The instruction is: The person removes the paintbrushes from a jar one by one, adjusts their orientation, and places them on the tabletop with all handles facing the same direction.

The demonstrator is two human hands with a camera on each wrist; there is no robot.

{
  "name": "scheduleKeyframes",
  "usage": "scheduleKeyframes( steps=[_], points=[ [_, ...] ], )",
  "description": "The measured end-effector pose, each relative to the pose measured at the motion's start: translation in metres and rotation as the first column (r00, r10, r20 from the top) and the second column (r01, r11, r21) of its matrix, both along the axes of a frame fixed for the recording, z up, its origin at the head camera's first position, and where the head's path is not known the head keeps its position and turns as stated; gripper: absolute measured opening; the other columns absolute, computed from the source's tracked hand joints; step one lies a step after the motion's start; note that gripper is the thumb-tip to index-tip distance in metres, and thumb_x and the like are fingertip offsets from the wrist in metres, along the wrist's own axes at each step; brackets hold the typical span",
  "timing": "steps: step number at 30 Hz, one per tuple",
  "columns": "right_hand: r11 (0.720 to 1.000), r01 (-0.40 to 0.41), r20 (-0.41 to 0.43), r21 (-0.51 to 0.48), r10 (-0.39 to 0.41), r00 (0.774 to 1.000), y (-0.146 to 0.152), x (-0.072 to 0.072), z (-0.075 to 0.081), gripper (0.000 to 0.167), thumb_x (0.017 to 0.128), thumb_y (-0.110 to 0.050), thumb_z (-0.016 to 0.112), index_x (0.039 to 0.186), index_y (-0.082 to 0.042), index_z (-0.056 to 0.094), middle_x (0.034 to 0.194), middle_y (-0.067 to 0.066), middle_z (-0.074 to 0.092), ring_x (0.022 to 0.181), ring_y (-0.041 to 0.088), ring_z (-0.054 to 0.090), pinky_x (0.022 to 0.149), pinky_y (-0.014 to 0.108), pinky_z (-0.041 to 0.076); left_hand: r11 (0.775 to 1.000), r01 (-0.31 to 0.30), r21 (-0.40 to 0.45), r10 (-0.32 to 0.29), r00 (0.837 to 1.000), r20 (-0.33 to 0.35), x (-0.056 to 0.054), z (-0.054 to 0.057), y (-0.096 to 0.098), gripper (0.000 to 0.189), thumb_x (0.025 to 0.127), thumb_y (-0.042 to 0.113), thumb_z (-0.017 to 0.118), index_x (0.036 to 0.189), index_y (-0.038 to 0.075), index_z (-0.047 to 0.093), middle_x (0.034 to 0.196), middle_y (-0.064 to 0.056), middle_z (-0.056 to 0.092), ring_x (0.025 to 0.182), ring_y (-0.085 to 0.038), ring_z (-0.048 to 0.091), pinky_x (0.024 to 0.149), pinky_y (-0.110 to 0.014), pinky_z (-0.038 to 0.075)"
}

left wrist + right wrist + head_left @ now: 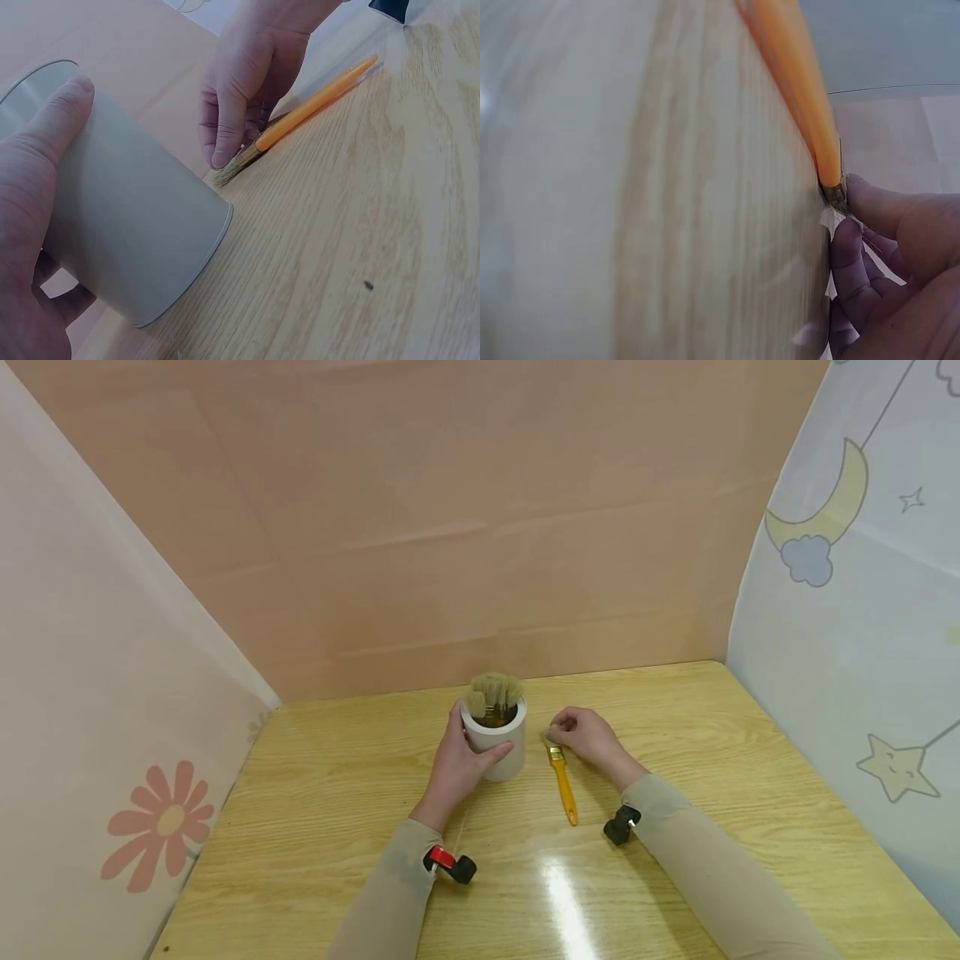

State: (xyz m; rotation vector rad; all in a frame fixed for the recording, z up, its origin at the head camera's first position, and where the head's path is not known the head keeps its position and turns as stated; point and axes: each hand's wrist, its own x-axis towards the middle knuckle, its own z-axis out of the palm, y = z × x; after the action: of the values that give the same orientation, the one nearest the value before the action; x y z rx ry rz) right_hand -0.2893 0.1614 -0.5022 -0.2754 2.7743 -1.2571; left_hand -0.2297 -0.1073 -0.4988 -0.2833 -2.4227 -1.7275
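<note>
My left hand (459, 767) grips a light grey cylindrical can (513, 762) from the left side, thumb across its near face. Several paintbrushes (495, 687) stand in the can with their bristles up; their handles are hidden inside. To the right of the can, a single paintbrush (565, 792) with an orange handle and a brass-coloured ferrule lies on the table, handle end towards me. At its far end my right hand (592, 739) pinches the pale bristles (227, 176) between thumb and fingertips. The right wrist view has the thumb (877, 206) right by the ferrule.
Both hands work over a light wood-grain table (337, 802). A brownish-pink sheet (480, 527) rises behind it. Pale printed sheets flank the table, with a flower (168, 821) on the left one and a moon (843, 502) on the right one.
</note>
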Motion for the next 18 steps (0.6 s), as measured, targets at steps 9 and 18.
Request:
scheduleKeyframes(
  steps=[9,18],
  points=[
    [1.0,-0.012,-0.021,0.013,0.012,1.0,0.0007,0.0005,-0.0013,0.026,0.103,-0.021,0.081,0.12,-0.003,0.074,0.105,0.01,0.071,0.097,0.028,0.063,0.091,0.047,0.052,1.0,0.001,-0.01,-0.001,1.0,0.009,0.0004,0.0006,0.0005,0.108,0.088,0.042,0.097,0.171,0.027,0.029,0.157,-0.001,0.053,0.144,-0.026,0.055,0.12,-0.058,0.046],
    [0.998,-0.011,0.004,-0.058,0.011,1.0,0.0024,0.0027,0.0011,0.039,0.104,-0.024,0.081,0.132,0.0,0.072,0.118,0.016,0.071,0.113,0.035,0.065,0.103,0.055,0.053,1.0,-0.004,-0.009,0.005,1.0,0.008,0.0009,-0.0002,0.0001,0.108,0.088,0.041,0.097,0.171,0.027,0.029,0.158,-0.001,0.053,0.145,-0.027,0.055,0.12,-0.059,0.046]
  ],
)
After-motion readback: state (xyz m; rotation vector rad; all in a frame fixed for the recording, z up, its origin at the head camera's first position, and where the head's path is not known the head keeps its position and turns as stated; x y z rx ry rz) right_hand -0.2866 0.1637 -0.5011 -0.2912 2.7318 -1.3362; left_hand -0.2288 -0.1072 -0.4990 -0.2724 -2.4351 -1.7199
